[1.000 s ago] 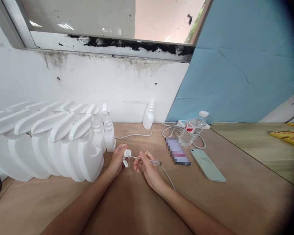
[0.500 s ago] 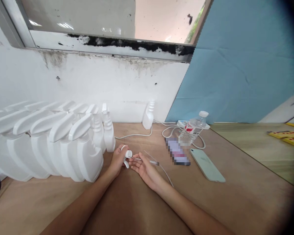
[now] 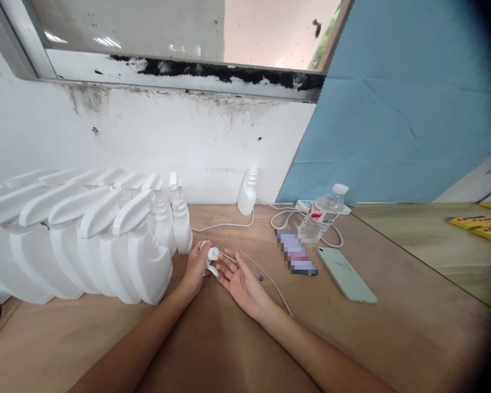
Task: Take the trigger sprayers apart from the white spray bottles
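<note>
At the centre of the frame, just below the middle, the left hand (image 3: 196, 266) closes around the white nozzle (image 3: 213, 254), whose round end faces the right hand (image 3: 241, 278). That hand, palm up with fingers loosely curled, holds the screwdriver (image 3: 259, 277), its shaft slanting up-left to the nozzle.

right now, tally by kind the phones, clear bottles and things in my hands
phones (pale green phone, phone with blurred screen): 2
clear bottle: 1
white spray head in left hand: 1
thin tool in right hand: 1
total: 5
</note>
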A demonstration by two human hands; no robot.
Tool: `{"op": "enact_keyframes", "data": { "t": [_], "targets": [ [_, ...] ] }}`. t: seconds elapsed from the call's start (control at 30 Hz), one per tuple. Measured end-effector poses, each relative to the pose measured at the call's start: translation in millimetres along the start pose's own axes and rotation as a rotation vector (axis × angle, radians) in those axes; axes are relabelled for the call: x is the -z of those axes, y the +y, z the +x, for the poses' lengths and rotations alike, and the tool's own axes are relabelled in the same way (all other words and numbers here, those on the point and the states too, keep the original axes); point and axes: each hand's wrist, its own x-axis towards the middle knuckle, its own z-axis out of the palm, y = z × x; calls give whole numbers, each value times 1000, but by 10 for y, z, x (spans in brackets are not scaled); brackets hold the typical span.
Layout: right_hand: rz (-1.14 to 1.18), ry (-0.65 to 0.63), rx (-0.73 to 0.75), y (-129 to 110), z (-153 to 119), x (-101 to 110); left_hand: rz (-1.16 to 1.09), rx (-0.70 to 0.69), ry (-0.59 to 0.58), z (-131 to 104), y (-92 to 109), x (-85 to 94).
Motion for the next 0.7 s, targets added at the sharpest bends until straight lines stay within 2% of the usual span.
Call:
{"op": "enact_keyframes", "data": {
  "t": [0.33,0.7],
  "targets": [
    [-182,-78,101,-29,-10,55,57,-48,-54,35,-56,23],
    [-20,114,134,-137,23,20,129,-86,-52,10,-82,33]
  ]
}}
